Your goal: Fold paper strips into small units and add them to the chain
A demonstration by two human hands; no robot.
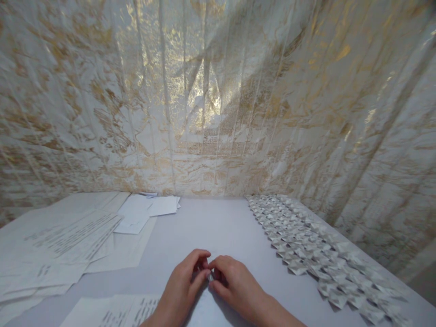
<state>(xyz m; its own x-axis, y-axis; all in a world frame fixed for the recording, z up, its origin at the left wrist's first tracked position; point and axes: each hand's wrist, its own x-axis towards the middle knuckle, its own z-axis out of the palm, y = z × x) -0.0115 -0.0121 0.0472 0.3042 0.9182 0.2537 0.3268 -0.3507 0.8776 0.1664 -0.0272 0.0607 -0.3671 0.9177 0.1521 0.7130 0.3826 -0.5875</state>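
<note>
My left hand and my right hand meet low in the middle of the view, above the white table. Fingers and thumbs of both are pinched together around a small folded piece of paper. Only a pale sliver of it shows between the fingertips; its full shape is hidden. Below my left wrist lies a printed sheet, partly covered by the forearm.
Printed sheets overlap across the table's left side, with white paper pieces at their far end. Along the right edge stand rows of small folded paper units. A gold-patterned curtain hangs behind the table.
</note>
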